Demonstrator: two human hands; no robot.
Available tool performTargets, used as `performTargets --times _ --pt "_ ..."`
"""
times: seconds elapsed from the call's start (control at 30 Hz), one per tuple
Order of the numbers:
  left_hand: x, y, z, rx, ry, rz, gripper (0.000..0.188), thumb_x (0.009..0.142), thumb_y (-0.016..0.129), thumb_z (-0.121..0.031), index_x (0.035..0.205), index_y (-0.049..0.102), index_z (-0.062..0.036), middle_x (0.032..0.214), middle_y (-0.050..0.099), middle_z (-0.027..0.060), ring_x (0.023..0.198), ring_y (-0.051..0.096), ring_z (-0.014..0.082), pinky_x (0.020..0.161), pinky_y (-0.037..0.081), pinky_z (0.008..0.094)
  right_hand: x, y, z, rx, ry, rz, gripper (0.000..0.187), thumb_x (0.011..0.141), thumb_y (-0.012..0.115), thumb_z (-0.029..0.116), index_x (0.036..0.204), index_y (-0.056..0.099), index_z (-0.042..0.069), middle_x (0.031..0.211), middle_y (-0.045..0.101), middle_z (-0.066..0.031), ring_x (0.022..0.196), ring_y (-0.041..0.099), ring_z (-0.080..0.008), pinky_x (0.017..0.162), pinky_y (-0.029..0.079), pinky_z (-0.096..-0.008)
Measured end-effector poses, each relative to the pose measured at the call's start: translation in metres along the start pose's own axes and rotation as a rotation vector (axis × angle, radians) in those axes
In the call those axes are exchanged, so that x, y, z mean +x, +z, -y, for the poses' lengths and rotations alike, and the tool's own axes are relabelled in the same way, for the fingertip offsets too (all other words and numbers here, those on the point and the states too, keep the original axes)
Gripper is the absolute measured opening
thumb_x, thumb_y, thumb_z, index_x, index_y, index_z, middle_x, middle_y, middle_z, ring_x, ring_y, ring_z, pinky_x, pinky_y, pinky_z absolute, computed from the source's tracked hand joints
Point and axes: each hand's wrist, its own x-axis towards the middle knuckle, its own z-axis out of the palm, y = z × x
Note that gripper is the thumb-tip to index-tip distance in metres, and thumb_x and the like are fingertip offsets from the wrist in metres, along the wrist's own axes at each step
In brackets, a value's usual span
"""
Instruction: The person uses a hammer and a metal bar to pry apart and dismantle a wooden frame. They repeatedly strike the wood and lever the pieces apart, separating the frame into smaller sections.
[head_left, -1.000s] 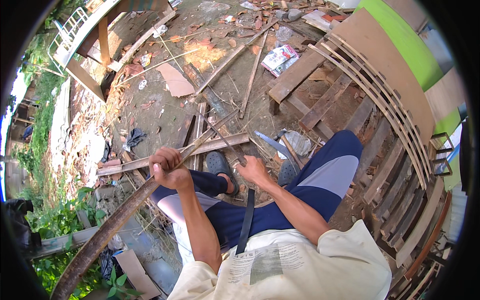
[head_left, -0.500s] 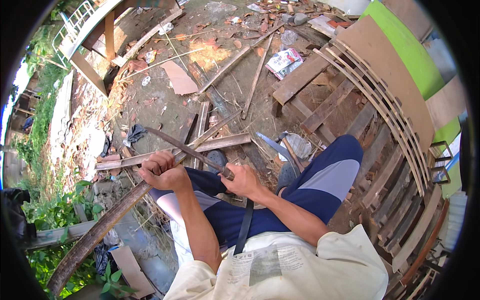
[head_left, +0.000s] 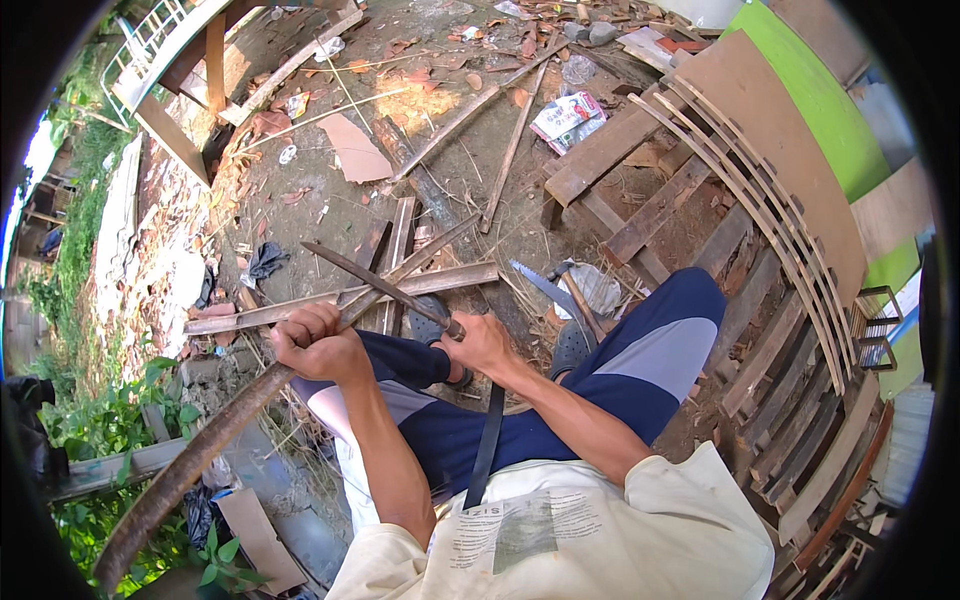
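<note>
My left hand (head_left: 318,342) is wrapped round a long brown strip of wood (head_left: 195,445). The strip slants from the lower left, past my left knee, to a thin far end over the ground. In my right hand (head_left: 478,345) is the handle of a machete (head_left: 365,272), its dark, narrow blade pointing forward and left. That blade crosses above the strip just beyond my left fist; whether they touch, I cannot tell. Under both lies a pale wooden plank (head_left: 445,283) on the ground.
By my right shoe (head_left: 572,345) lie a handsaw (head_left: 543,286) with a pale blade and a wooden-handled tool (head_left: 583,302). Stacked slats and a wooden pallet (head_left: 655,210) stand at right. Leafy plants (head_left: 110,420) grow at left. Scrap wood and litter cover the dirt ahead.
The machete and my right hand have shifted slightly upward in view, the blade tip moving forward. My left hand has moved a little left with the strip.
</note>
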Motion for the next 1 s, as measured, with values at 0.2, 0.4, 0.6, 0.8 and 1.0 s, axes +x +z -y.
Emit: performTargets --times 0.2,0.4,0.6,0.8,1.0 --pt "0.006 0.000 -0.003 -0.003 -0.017 -0.004 0.042 0.097 0.036 -0.030 0.063 0.018 -0.0161 0.054 0.015 -0.0023 0.047 0.013 0.0111 0.044 0.015 0.0280 -0.011 0.000 0.031 -0.008 -0.001 0.032 0.025 0.079 0.070 0.027 0.089 0.064 0.004 0.067 0.064 -0.0241 0.070 0.065 -0.0423 0.064 0.052 -0.0484" --pt "0.011 -0.002 0.002 -0.012 -0.013 -0.038 0.042 0.097 0.038 -0.030 0.063 0.019 -0.0150 0.053 0.017 -0.0019 0.047 0.014 0.0099 0.043 0.015 0.0279 -0.019 -0.011 0.043 -0.115 -0.002 0.035 0.023 0.079 0.070 0.027 0.086 0.062 0.006 0.069 0.065 -0.0242 0.071 0.065 -0.0444 0.067 0.052 -0.0506" --pt "-0.004 0.015 0.002 0.003 -0.005 0.009 0.042 0.097 0.038 -0.030 0.063 0.019 -0.0151 0.053 0.018 -0.0015 0.046 0.014 0.0108 0.044 0.017 0.0280 0.014 -0.007 -0.027 -0.014 0.327 0.025 0.024 0.080 0.066 0.025 0.090 0.066 0.003 0.075 0.066 -0.0279 0.076 0.066 -0.0463 0.073 0.053 -0.0530" --pt "0.001 0.024 0.002 0.037 -0.021 0.030 0.041 0.096 0.037 -0.032 0.063 0.018 -0.0165 0.053 0.016 -0.0018 0.047 0.013 0.0106 0.044 0.015 0.0277 -0.007 -0.015 0.017 0.037 0.085 0.028 0.024 0.079 0.066 0.025 0.087 0.066 0.002 0.071 0.065 -0.0265 0.075 0.066 -0.0458 0.073 0.052 -0.0522" --pt "0.004 0.017 0.004 -0.045 -0.038 0.061 0.042 0.097 0.039 -0.031 0.063 0.020 -0.0143 0.053 0.019 -0.0012 0.047 0.014 0.0109 0.045 0.016 0.0279 0.009 -0.002 -0.015 0.091 0.167 0.013 0.024 0.079 0.066 0.025 0.086 0.065 0.002 0.073 0.066 -0.0253 0.076 0.066 -0.0448 0.072 0.052 -0.0520"
